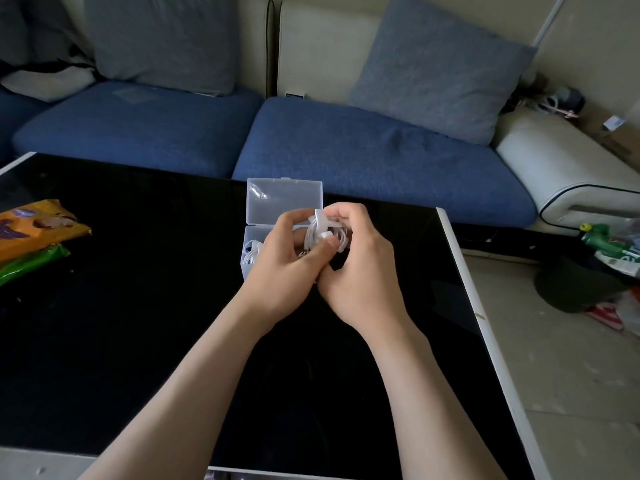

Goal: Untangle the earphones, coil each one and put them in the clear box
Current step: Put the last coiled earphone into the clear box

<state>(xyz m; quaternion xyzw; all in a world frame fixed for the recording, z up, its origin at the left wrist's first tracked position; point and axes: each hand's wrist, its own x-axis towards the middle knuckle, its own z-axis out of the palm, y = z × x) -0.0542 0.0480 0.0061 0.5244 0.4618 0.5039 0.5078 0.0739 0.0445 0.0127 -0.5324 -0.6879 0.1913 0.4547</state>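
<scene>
Black desk point(138, 306), blue sofa point(346, 150) behind: our left hand point(287, 261) and right hand point(360, 271) together pinch a white earphone coil point(318, 233) over the clear box point(284, 199); a slack grip could let it spring loose.

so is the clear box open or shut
Open: the clear box has its lid standing up at the far edge, and a coiled white earphone lies inside at the left end.

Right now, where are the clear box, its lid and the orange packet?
clear box point(254, 230): head view, far-left rim.
lid point(284, 200): head view, middle of panel.
orange packet point(38, 230): head view, printed front.
</scene>
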